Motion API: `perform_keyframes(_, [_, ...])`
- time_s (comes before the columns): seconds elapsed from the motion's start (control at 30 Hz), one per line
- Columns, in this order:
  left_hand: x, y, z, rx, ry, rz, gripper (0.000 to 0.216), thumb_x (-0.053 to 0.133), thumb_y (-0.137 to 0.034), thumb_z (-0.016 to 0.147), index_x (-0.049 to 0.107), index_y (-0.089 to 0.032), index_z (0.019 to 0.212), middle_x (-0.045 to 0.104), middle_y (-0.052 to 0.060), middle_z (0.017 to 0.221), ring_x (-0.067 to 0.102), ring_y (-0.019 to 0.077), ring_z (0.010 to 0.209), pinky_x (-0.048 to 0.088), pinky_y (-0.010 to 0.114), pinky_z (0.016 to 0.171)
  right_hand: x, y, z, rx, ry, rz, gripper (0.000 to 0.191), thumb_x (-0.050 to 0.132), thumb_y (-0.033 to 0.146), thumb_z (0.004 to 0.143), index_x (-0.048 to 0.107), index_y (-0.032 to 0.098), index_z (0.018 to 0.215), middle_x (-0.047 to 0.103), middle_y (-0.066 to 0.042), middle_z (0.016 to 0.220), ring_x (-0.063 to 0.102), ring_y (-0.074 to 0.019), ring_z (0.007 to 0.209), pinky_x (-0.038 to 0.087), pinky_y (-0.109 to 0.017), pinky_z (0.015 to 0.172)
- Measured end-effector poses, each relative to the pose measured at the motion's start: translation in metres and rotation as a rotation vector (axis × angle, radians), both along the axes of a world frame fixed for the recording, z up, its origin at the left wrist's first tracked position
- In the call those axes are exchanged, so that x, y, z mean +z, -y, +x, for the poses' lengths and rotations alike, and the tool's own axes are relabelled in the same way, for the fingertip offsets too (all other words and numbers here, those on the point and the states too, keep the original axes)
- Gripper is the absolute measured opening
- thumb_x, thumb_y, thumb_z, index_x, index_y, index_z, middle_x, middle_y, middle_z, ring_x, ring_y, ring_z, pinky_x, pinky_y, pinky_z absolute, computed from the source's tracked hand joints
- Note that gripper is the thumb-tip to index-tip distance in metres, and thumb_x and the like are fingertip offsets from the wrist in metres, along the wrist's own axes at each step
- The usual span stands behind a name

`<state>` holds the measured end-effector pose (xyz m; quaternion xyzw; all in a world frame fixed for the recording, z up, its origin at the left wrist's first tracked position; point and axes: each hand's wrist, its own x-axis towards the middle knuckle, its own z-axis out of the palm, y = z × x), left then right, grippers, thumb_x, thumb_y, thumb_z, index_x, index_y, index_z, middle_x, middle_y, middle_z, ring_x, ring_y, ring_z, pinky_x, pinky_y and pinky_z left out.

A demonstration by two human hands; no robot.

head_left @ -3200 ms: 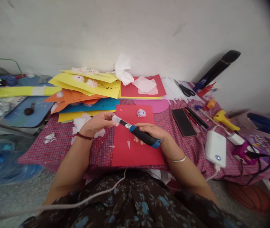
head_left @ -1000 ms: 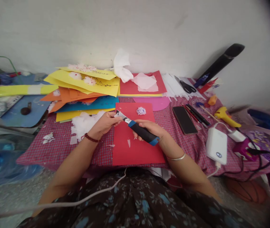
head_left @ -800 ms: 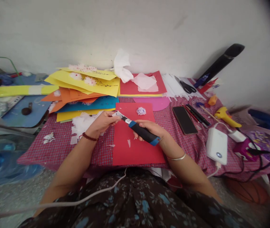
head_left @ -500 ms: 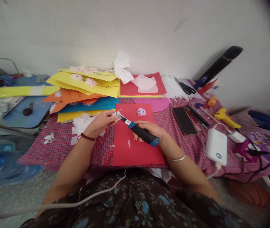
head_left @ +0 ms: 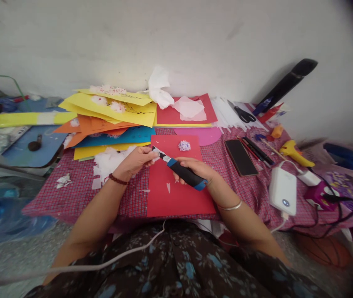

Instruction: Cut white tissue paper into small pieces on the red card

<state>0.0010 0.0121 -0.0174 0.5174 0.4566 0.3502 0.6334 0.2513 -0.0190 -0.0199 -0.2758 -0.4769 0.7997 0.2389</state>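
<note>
My right hand (head_left: 192,167) is wrapped round the black-and-blue handle of a knife (head_left: 187,174), its metal blade pointing up and to the left. My left hand (head_left: 142,159) is closed in a pinch at the blade, on a small whitish scrap (head_left: 155,154) that looks like thin paper; the fingers partly hide it. Dark and white patches mark the blade. Both hands are above a red sheet of paper (head_left: 179,203), on which lie a crumpled white-and-purple paper puff (head_left: 184,145) and a few small white scraps (head_left: 168,187).
To the left are stacked yellow, orange and blue sheets (head_left: 114,134) and torn white tissue (head_left: 111,161). Behind lies a red sheet (head_left: 209,109) with tissue. On the right are scissors (head_left: 245,116), a phone (head_left: 241,157), a yellow glue gun (head_left: 296,153) and a white power bank (head_left: 284,192) with cables.
My left hand has shifted slightly along the blade, and more of the blade's tip now shows above the fingers. The right hand keeps its hold on the knife, nearly still.
</note>
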Motion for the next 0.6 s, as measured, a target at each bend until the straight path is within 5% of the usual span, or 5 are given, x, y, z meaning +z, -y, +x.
perform_keyframes(0.23, [0.005, -0.009, -0.024, -0.012, -0.081, 0.047, 0.029, 0.078, -0.038, 0.069, 0.064, -0.016, 0.057, 0.056, -0.001, 0.051, 0.044, 0.0066, 0.045, 0.030, 0.020, 0.045, 0.006, 0.000, 0.006, -0.093, 0.026, 0.004, 0.027, 0.049, 0.034, 0.093, 0.055, 0.013, 0.110, 0.071, -0.005, 0.076, 0.066, -0.0141, 0.057, 0.053, -0.023, 0.052])
perform_keyframes(0.37, [0.014, -0.012, -0.037, 0.093, -0.196, 0.140, 0.027, 0.075, -0.037, 0.070, 0.063, -0.017, 0.058, 0.055, -0.001, 0.052, 0.046, 0.0082, 0.048, 0.035, 0.021, 0.048, 0.007, -0.004, 0.011, -0.130, 0.106, 0.101, 0.024, 0.047, 0.032, 0.092, 0.056, 0.014, 0.106, 0.071, -0.005, 0.077, 0.066, -0.0143, 0.058, 0.053, -0.024, 0.055])
perform_keyframes(0.47, [0.022, -0.013, -0.044, 0.226, -0.282, 0.230, 0.022, 0.073, -0.033, 0.070, 0.062, -0.017, 0.059, 0.058, 0.000, 0.056, 0.047, 0.0088, 0.050, 0.037, 0.021, 0.050, 0.006, -0.007, 0.013, -0.121, 0.294, 0.277, 0.023, 0.042, 0.028, 0.093, 0.055, 0.016, 0.109, 0.070, -0.003, 0.077, 0.065, -0.0142, 0.059, 0.052, -0.025, 0.057])
perform_keyframes(0.6, [0.029, -0.012, -0.060, 0.243, -0.389, 0.285, 0.019, 0.065, -0.032, 0.073, 0.063, -0.018, 0.060, 0.062, 0.003, 0.060, 0.049, 0.0111, 0.052, 0.038, 0.023, 0.051, 0.005, -0.007, 0.012, -0.049, 0.776, 0.711, 0.031, 0.038, 0.022, 0.094, 0.056, 0.015, 0.118, 0.070, -0.005, 0.083, 0.065, -0.0153, 0.065, 0.050, -0.027, 0.065])
